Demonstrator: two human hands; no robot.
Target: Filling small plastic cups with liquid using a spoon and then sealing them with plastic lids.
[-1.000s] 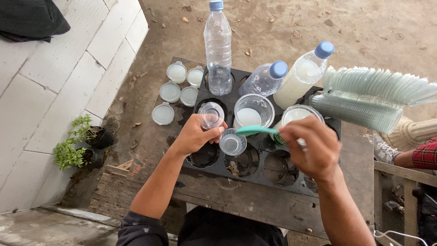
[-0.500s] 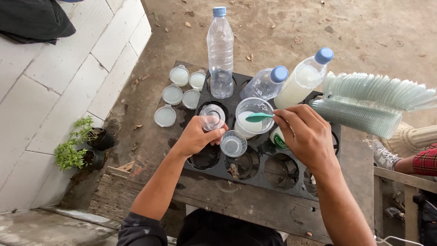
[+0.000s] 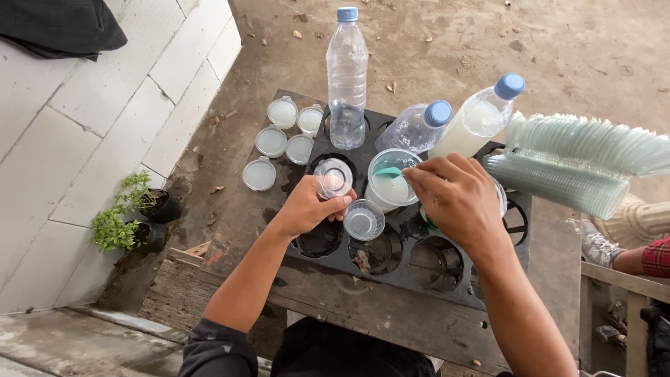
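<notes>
Left hand (image 3: 307, 206) grip closed on small clear cup (image 3: 333, 178); right hand (image 3: 457, 199) grip pinches teal spoon (image 3: 389, 172). Three bottles (image 3: 347, 77), five lidded cups (image 3: 259, 174).

not much packaging here tbh. three clear plastic bottles with blue caps at the far side of the black tray (image 3: 391, 269): a tall bottle (image 3: 347, 80) upright and nearly empty, a short bottle (image 3: 417, 128) leaning, a milky bottle (image 3: 476, 119) tilted beside it. a green and white label (image 3: 427, 218) peeks out under the right hand (image 3: 453, 199).
</notes>
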